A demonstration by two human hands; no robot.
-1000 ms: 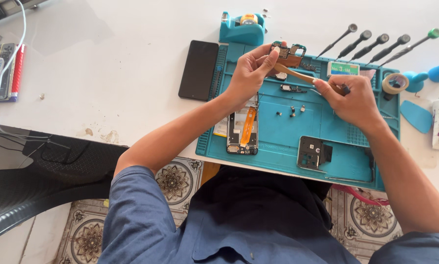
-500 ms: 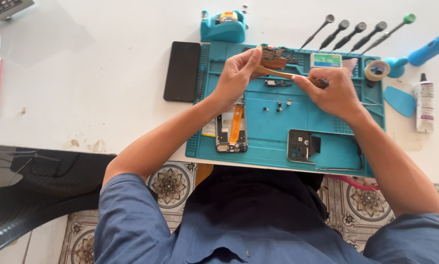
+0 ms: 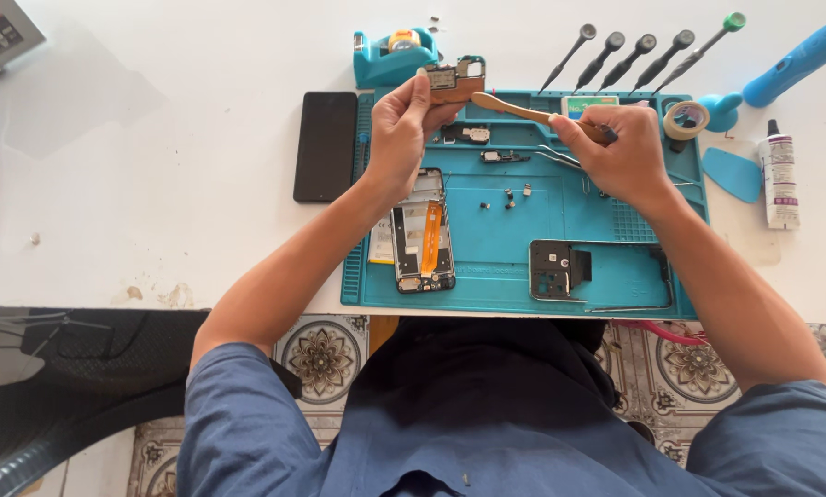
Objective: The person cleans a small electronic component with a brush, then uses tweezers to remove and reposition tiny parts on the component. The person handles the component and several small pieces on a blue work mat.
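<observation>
Two hands work above a blue mat (image 3: 606, 276) on a white table (image 3: 155, 221), seen from our head camera. Our left hand (image 3: 404, 129) pinches a small circuit board (image 3: 456, 78) by its lower edge, lifted clear of the mat and turned toward us, so its face stays open to the tool. Our right hand (image 3: 620, 152) closes around the handle of a brush (image 3: 533, 112), its pale tip touching the board. Below lie an opened phone (image 3: 422, 232), a back frame (image 3: 560, 270) and tiny loose parts, kept on the mat within reach. A dark screen (image 3: 325, 145) rests left of it; screwdrivers (image 3: 629, 55) line the far edge.
</observation>
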